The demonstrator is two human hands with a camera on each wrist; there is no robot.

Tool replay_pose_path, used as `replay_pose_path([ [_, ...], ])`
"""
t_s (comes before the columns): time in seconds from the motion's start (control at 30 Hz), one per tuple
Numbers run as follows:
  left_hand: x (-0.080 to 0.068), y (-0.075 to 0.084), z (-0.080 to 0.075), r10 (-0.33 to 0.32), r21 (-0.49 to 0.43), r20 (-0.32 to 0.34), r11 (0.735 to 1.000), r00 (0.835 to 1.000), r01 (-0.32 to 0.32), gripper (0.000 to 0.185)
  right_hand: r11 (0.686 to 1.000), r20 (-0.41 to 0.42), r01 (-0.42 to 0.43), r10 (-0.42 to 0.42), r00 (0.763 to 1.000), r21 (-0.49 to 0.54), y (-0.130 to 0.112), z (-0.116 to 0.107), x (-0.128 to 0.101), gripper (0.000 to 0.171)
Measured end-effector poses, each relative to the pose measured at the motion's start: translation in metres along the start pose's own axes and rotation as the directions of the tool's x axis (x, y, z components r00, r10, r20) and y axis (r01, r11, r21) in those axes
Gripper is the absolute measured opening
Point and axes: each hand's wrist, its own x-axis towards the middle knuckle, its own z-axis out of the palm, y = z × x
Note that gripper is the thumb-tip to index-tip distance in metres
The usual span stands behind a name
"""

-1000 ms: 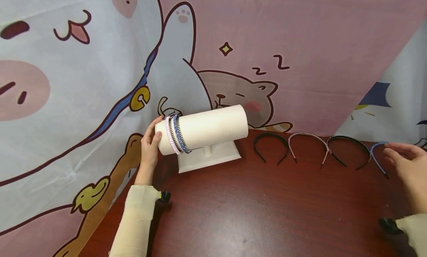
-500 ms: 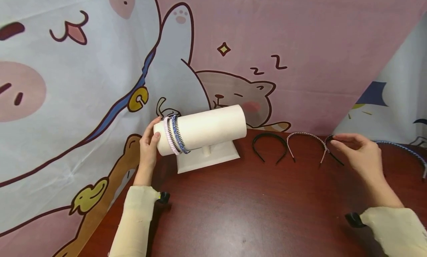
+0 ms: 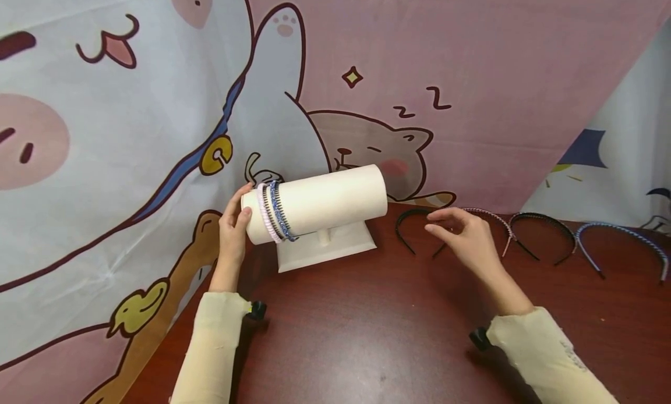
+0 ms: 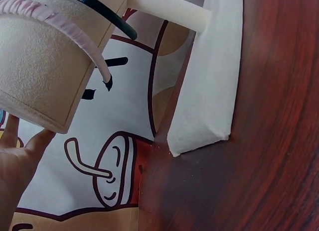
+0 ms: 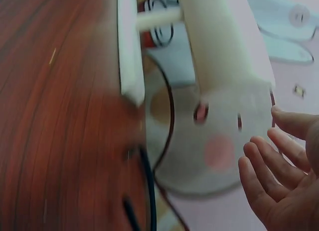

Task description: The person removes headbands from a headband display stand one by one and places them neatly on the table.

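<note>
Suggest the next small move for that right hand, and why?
Probably the right hand should lower slightly and pinch the black headband nearest the white roll: its thumb and fingers are parted beside that band and hold nothing. Meanwhile the left hand holds the roll's end, and much of the roll is bare.

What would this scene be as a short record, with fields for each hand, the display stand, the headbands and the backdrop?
Left hand: grips the left end of the display stand's white roll
Right hand: holds nothing; nearest the leftmost black headband, contact unclear
Stand base: white, on the reddish-brown table
Around roll: pink band and blue band, dark teeth between
Table row, rightward: leftmost black headband, pink headband, second black headband, blue headband
Backdrop: cartoon animals
</note>
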Motion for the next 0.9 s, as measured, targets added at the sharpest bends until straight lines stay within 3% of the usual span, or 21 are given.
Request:
replay_pose_path([
  [0.17, 0.000, 0.000, -0.002, -0.002, -0.001, -0.004, 1.000, 1.000, 0.002, 0.048, 0.989, 0.063, 0.060, -0.070, 0.996, 0.137, -0.038, 0.040, 0.011, 0.021],
  [0.47, -0.002, 0.000, 0.000, -0.002, 0.004, -0.005, 1.000, 1.000, 0.002, 0.048, 0.938, 0.161, 0.117, -0.177, 0.971, 0.326, -0.095, 0.108, 0.015, 0.020],
  [0.73, -0.001, 0.000, 0.001, -0.007, 0.013, -0.006, 1.000, 1.000, 0.007, 0.047, 0.934, 0.209, 0.126, -0.204, 0.956, 0.334, -0.127, 0.150, 0.008, 0.020],
  [0.9, 0.001, 0.000, -0.001, 0.010, 0.041, -0.008, 0.999, 1.000, -0.010, 0.047, 0.945, 0.148, 0.197, -0.241, 0.959, 0.259, -0.138, 0.172, 0.003, 0.021],
])
